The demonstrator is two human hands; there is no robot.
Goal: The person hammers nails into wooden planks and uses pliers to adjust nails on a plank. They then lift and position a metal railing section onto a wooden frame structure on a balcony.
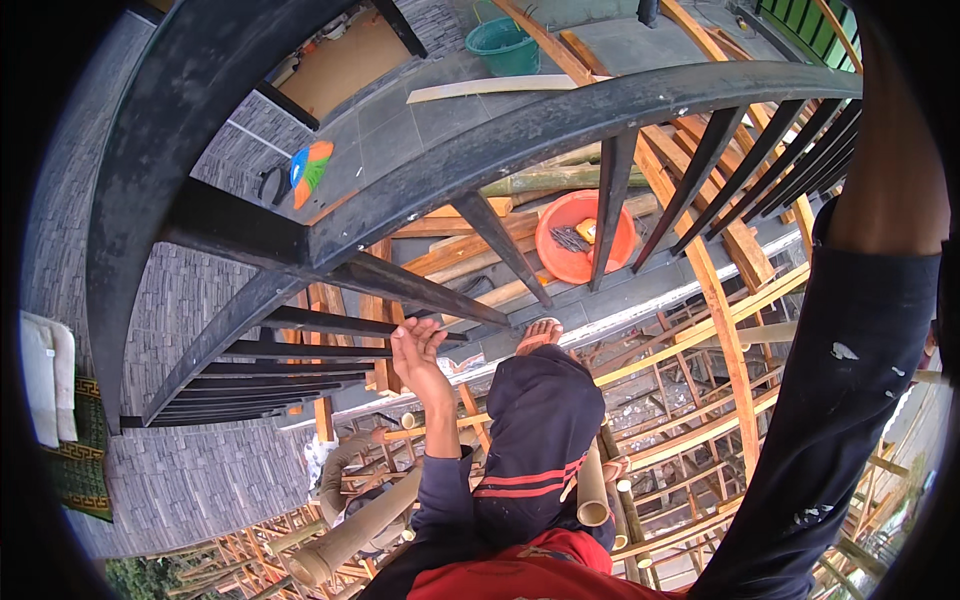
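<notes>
1. Beside the black metal railing (560, 115), the left hand (415, 350) reaches up toward one of its bars, fingers loosely curled and holding nothing; whether it touches the bar I cannot tell.
2. The right arm, in a dark sleeve (850, 400), rises to the right of the railing and the right hand is out of sight, likely gripping something above for support.
3. A knee in dark trousers (540, 420) bends up below the railing, with a sandalled foot (540, 335) set near the ledge, as if bracing a climb.
4. A bamboo pole (360, 530) lies below the railing by the left forearm.
5. Beyond the railing, the tiled floor carries an orange basin (585, 235), a green bucket (505, 45) and loose planks; a bamboo frame (720, 400) spreads beneath.
</notes>
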